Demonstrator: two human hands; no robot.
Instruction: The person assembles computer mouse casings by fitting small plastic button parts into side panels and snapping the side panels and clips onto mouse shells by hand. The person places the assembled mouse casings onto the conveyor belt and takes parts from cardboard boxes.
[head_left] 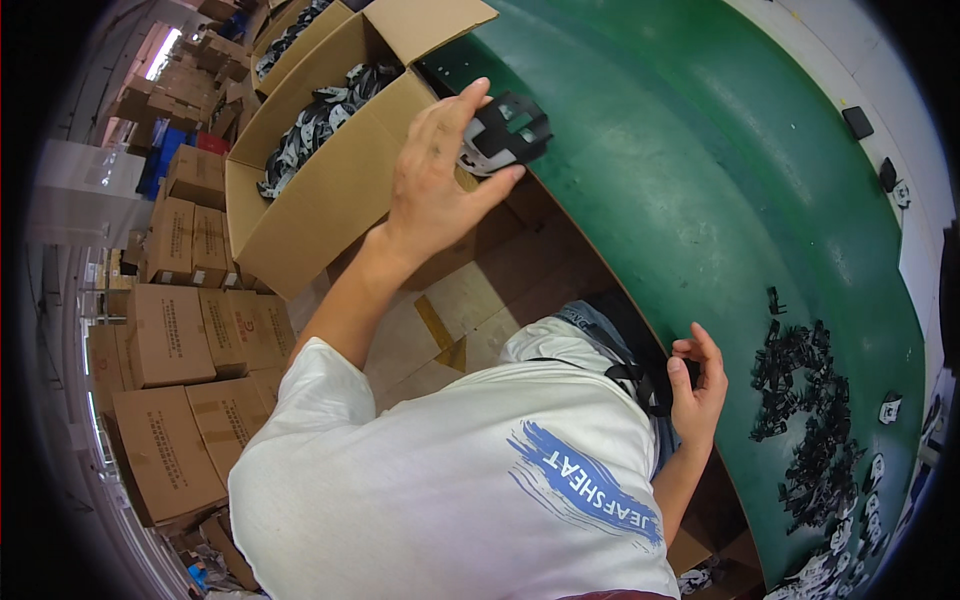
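My left hand (440, 165) is raised at the near edge of the green table, beside an open carton. Between its thumb and fingers it grips a black-and-white plastic part (508, 135), curved like a shell with rectangular openings. Lower and to the right, my right hand (697, 390) hovers by the table edge with curled fingers. Something small and dark shows between its thumb and fingers, too hidden to name. Small black plastic clips (805, 400) lie heaped on the table to the right of this hand.
The open carton (340, 215) holds many black-and-white parts (325, 120); another open box stands behind it. White-and-black pieces (825, 570) lie at the lower right of the green table (690, 190). Closed cartons (165, 335) are stacked at left.
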